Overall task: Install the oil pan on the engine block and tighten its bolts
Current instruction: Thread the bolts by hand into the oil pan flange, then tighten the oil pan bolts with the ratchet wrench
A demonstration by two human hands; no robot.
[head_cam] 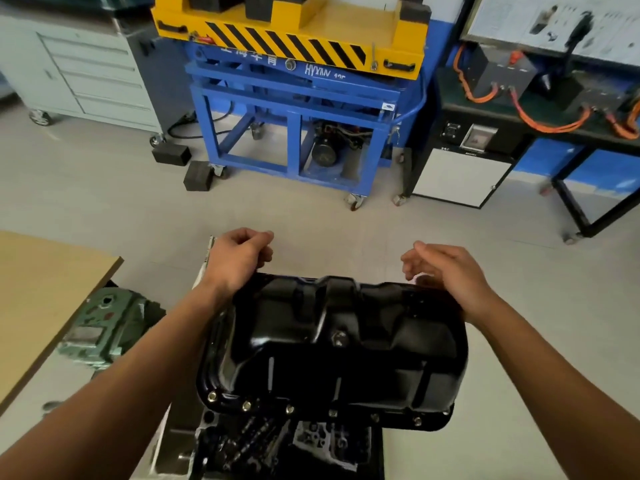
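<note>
The oil pan [332, 344] sits on the engine block [277, 448], its long axis running left to right. We hold our left hand [242, 259] curled over its far-left corner (we cannot tell if it holds anything) and our right hand [446, 275] loosely spread over the far-right.

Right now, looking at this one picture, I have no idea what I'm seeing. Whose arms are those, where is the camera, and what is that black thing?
There is no robot here. A person works with bare hands, and the single camera sits on their head, looking forward and down, so the arms reach in from the bottom of the picture. The glossy black shell is an oil pan. It lies on an engine block, whose dark metal shows beneath the pan's near edge. Small bolts sit in the pan's near rim. Both hands are at the pan's far edge. The left hand has its fingers curled, and whether it pinches anything is hidden. The right hand has loosely bent fingers with nothing visible in it. A wooden tabletop is on the left, and a blue and yellow wheeled stand is on the floor behind.
</note>
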